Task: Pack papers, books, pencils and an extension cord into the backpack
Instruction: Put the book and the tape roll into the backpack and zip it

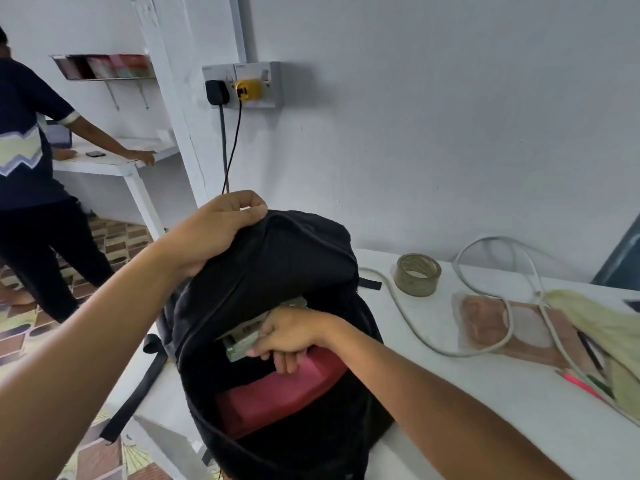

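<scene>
A black backpack [294,265] stands open on the white table's left end. My left hand [214,230] grips the top of its flap and holds it up. Inside the opening, my right hand [291,336] grips a greenish-white book or stack of papers [242,344], partly hidden by the flap. A red book [277,396] lies lower inside the bag. A grey extension cord [498,271] loops on the table to the right. Pencils or pens [585,388], one pink, lie near the right edge under a yellowish cloth.
On the white table [485,410] sit a roll of brown tape [417,275], a brownish packet [498,327] and a yellowish cloth [602,330]. A wall socket [242,84] holds two plugs. Another person [31,168] stands at a shelf on the left.
</scene>
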`<state>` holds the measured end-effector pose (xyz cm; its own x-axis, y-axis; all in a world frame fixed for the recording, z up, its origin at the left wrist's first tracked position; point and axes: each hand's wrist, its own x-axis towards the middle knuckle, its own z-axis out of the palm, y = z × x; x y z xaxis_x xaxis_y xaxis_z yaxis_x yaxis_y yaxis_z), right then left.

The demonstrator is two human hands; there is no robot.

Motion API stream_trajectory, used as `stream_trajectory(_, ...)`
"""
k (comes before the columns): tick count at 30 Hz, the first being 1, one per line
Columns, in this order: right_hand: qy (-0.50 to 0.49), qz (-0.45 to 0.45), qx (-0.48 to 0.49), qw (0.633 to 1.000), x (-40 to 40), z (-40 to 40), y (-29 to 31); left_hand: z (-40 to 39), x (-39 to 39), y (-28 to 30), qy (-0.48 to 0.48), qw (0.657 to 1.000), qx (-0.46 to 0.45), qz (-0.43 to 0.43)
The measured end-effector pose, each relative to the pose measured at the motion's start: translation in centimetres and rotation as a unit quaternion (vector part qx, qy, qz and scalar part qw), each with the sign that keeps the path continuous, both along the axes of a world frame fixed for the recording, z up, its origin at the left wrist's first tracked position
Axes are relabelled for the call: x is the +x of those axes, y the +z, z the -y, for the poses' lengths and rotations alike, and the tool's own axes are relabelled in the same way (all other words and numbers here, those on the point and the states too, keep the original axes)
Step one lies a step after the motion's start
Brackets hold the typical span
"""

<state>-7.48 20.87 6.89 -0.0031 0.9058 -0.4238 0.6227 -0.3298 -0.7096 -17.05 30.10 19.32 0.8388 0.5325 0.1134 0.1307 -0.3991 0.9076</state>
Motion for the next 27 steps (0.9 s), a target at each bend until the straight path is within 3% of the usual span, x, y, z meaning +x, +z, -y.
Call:
stream_trajectory(2,0.072,-0.101,-0.022,0.992,1.7,2.8,2.1,-0.5,0.3,-0.6,0.044,0.996,0.077,-0.031)
stream_trajectory(4,0.089,-0.267,0.044,0.959,5.2,6.0,3.9,-1.0,0.9,-1.3,0.094,0.976,0.186,-0.063)
stream_trajectory(5,0.033,-0.359,0.111,0.926,7.0,7.4,4.4,-1.2,1.1,-1.7,0.112,0.965,0.229,-0.070)
stream_trajectory(7,-0.256,-0.457,0.254,0.813,11.6,9.2,4.4,-1.4,1.2,-2.0,0.133,0.950,0.272,-0.072)
stream_trajectory(8,-0.424,-0.416,0.306,0.744,13.9,9.6,3.3,-1.3,1.4,-2.1,0.138,0.947,0.280,-0.071)
stream_trajectory(9,-0.551,-0.300,0.339,0.700,16.1,9.9,1.8,-1.3,1.4,-2.2,0.140,0.945,0.285,-0.074)
stream_trajectory(10,-0.630,-0.138,0.338,0.685,17.9,9.9,0.0,-1.2,1.5,-2.2,0.139,0.944,0.288,-0.077)
stream_trajectory(11,-0.642,0.012,0.308,0.702,19.4,9.8,-1.9,-1.1,1.6,-2.2,0.137,0.943,0.292,-0.079)
stream_trajectory(13,-0.563,0.177,0.220,0.777,20.9,9.4,-5.1,-0.9,1.6,-2.2,0.139,0.942,0.297,-0.076)
stream_trajectory(14,-0.523,0.205,0.187,0.805,21.2,9.3,-6.3,-0.8,1.6,-2.2,0.141,0.941,0.298,-0.075)
stream_trajectory(16,-0.493,0.231,0.164,0.823,21.3,9.1,-7.7,-0.6,1.5,-2.3,0.148,0.940,0.298,-0.076)
stream_trajectory(20,-0.527,0.247,0.198,0.789,20.6,8.4,-8.3,-0.3,1.2,-2.4,0.158,0.941,0.289,-0.077)
stream_trajectory(23,-0.607,0.140,0.293,0.726,20.0,8.1,-6.9,-0.3,1.2,-2.3,0.156,0.945,0.276,-0.076)
stream_trajectory(25,-0.616,-0.081,0.369,0.691,19.0,7.8,-4.8,-0.5,1.4,-2.2,0.148,0.950,0.262,-0.080)
stream_trajectory(27,-0.546,-0.324,0.391,0.667,17.2,8.3,-2.3,-1.0,1.6,-2.2,0.143,0.955,0.248,-0.085)
